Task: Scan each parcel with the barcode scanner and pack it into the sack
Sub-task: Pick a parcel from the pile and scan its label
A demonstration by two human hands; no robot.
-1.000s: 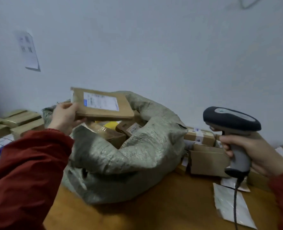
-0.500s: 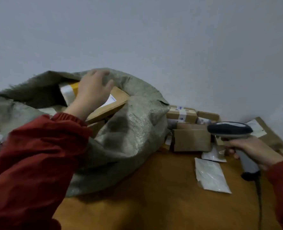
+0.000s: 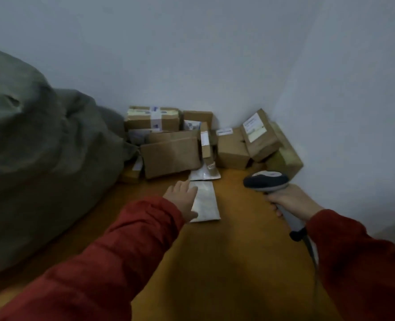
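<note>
Fingers spread, my left hand [image 3: 182, 198] lies flat over the left edge of a white flat mailer [image 3: 205, 202] on the orange tabletop [image 3: 226, 262], palm down and gripping nothing. I see the mailer lying lengthwise just under and to the right of that hand. My right hand [image 3: 292, 202] is wrapped around the handle of the barcode scanner [image 3: 267, 180], whose dark head points toward the mailer from the right. A pile of brown cardboard parcels [image 3: 172, 156] sits in the corner beyond. The grey-green sack [image 3: 34, 163] bulks at the left.
</note>
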